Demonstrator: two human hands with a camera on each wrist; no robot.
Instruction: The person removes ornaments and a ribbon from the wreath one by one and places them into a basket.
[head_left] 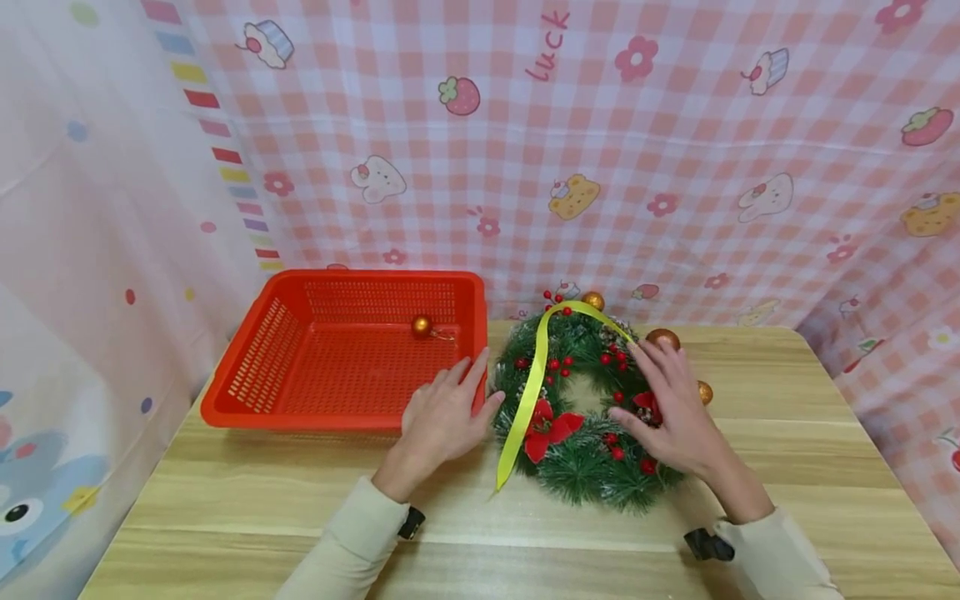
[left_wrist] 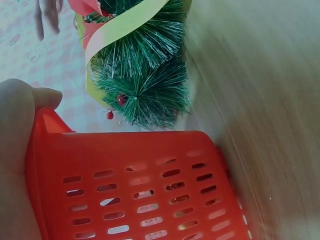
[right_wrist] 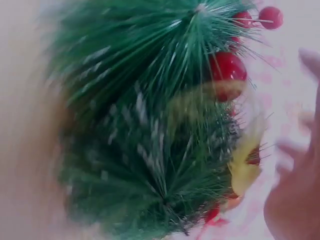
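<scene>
My left hand [head_left: 442,412] rests on the right front corner of a red plastic basket [head_left: 300,419], fingers fairly straight and thumb outside the rim. In the left wrist view the thumb lies over the basket's rim [left_wrist: 49,122]. A green Christmas wreath [head_left: 573,487] with red berries and a red poinsettia [head_left: 550,429] lies right of the basket. A yellow ribbon [head_left: 534,383] arches across its left side. Over the wreath's right side my right hand [head_left: 678,417] is spread with nothing gripped; whether it touches the wreath I cannot tell. The right wrist view is blurred.
A small gold ball ornament [head_left: 422,326] lies inside the basket. Along the wreath's outer edge sit gold balls, one at the back [head_left: 592,301] and two at the right. A checked cloth [head_left: 510,150] hangs behind the wooden table [head_left: 810,467].
</scene>
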